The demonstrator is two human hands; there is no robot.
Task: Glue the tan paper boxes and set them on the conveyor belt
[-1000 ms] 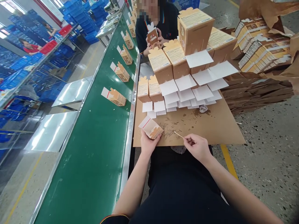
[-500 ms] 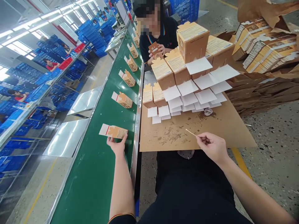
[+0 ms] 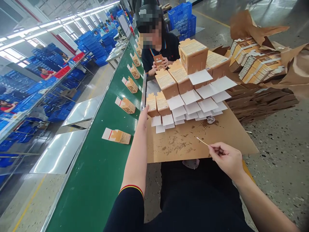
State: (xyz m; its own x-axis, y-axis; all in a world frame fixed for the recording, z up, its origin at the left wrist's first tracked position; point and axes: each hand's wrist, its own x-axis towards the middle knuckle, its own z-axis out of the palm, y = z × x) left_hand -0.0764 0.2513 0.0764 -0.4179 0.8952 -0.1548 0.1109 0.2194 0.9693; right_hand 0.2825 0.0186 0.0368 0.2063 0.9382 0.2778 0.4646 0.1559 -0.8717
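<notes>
- plainly, the right grip (image 3: pixel 225 158) is pinched together on a thin stick (image 3: pixel 202 141), its pale tip pointing forward and left over the brown-topped desk (image 3: pixel 173 154).
- the left grip (image 3: pixel 144 116) is just beside the left small carton (image 3: pixel 151 104); its fingers are mostly hidden, so i can't tell whether they are apart or touching it.
- ahead of the right grip, past dark marks, is a small clear dish (image 3: pixel 210 120).
- ahead and right of the left grip, stacked cartons (image 3: pixel 193 53) have fine print on top, too small to read; white flaps (image 3: pixel 175 102) stick out below.
- left of and nearer than the left grip, a carton (image 3: pixel 120 137) lies on the green belt (image 3: pixel 96 167), a red stripe across its white flap, its print unreadable.
- beyond the left grip, a co-worker (image 3: pixel 169 48) holds a brown box (image 3: pixel 158 61) with small pale print; no brand can be made out.
</notes>
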